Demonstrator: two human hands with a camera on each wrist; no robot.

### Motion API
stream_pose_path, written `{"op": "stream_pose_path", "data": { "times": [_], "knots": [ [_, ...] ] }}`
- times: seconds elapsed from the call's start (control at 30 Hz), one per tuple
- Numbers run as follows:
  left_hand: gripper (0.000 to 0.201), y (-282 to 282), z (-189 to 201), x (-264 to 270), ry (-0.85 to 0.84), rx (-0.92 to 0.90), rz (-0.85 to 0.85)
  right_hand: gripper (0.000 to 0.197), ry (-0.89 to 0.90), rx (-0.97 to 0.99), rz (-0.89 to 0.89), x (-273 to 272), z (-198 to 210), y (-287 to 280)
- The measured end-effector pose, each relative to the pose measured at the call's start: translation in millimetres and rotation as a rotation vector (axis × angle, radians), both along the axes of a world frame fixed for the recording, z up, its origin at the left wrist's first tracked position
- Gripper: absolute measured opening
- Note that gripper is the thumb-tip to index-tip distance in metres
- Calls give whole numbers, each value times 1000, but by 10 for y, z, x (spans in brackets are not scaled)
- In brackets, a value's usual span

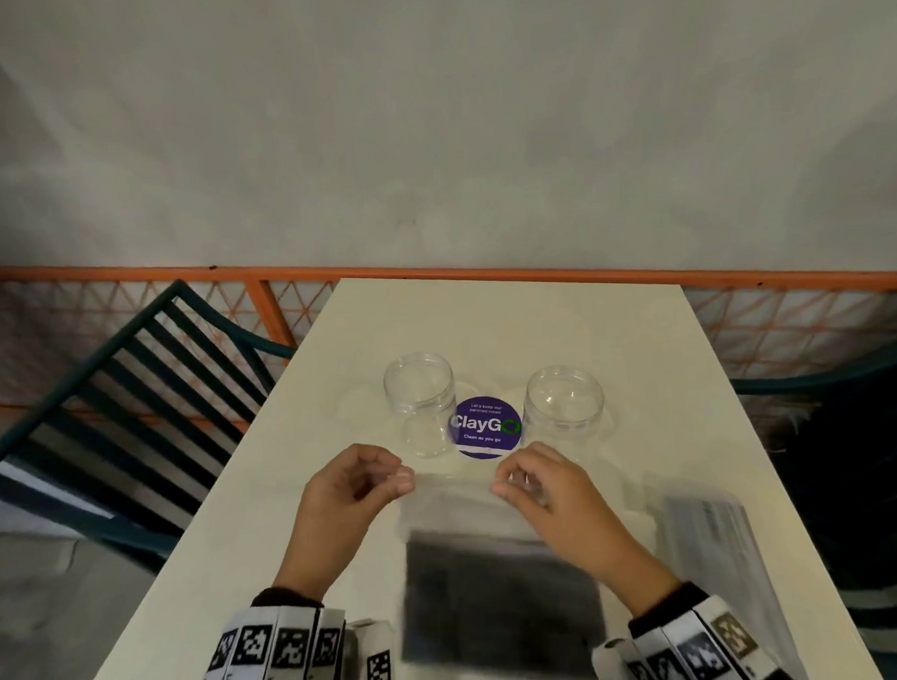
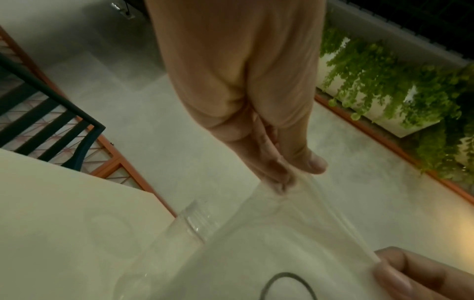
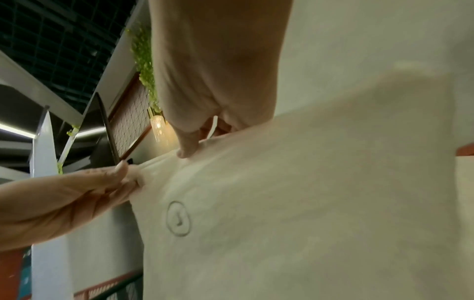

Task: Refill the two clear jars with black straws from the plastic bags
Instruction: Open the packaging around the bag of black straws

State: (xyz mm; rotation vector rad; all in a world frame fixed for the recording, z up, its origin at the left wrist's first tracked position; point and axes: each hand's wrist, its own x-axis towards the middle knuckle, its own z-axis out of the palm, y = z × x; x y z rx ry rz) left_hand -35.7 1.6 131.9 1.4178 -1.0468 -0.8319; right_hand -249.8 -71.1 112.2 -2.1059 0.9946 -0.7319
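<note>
Two empty clear jars stand upright on the white table (image 1: 289,501), the left jar (image 1: 419,400) and the right jar (image 1: 563,404) on either side of a purple sticker. Nearer me, a clear plastic bag of black straws (image 1: 498,589) is held up, motion-blurred. My left hand (image 1: 398,479) pinches the bag's top left corner and my right hand (image 1: 505,484) pinches its top right corner. In the left wrist view the left hand (image 2: 284,180) pinches the bag's rim (image 2: 333,213), with the left jar (image 2: 191,221) behind. In the right wrist view the right hand (image 3: 188,151) pinches the bag (image 3: 282,203).
A second plastic bag with straws (image 1: 712,534) lies at the table's right side. The round purple ClayGo sticker (image 1: 485,426) sits between the jars. A dark slatted chair (image 1: 130,395) stands to the left, and an orange mesh railing (image 1: 484,274) runs behind the table.
</note>
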Motion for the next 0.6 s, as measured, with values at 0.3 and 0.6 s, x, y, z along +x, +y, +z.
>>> {"op": "stream_pose_path", "data": {
  "times": [0.3,0.6],
  "knots": [
    [11,-38,129,54,-45,-101,10,35,-43,-183,24,292,373,-20],
    [20,41,123,-13,-35,-83,-52,36,-98,-184,26,597,430,131]
  ]
}}
